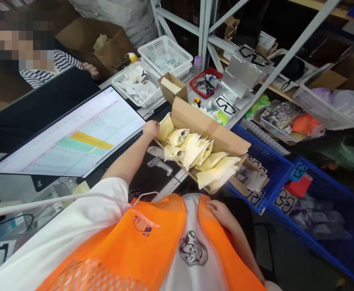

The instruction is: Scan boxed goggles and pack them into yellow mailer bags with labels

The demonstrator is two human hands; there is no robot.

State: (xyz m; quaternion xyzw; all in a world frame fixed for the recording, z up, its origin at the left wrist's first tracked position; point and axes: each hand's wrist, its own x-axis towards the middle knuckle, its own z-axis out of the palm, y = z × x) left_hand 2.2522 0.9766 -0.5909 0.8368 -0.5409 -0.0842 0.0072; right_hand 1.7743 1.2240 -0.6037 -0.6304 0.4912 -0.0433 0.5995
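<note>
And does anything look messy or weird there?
A little: the yellow envelopes in the cardboard box lean unevenly instead of standing neatly, and those at the box's right end stick out over its near edge.

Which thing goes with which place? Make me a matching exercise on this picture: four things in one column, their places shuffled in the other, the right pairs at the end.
Things
1. Left hand
2. Yellow envelopes
3. Red basket
4. Right hand

Places
A. Against the orange vest
B. At one end of the cardboard box
C. Beyond the box, near the foot of the metal rack
D. Packed inside the box

Right pairs: 1-B, 2-D, 3-C, 4-A
</note>
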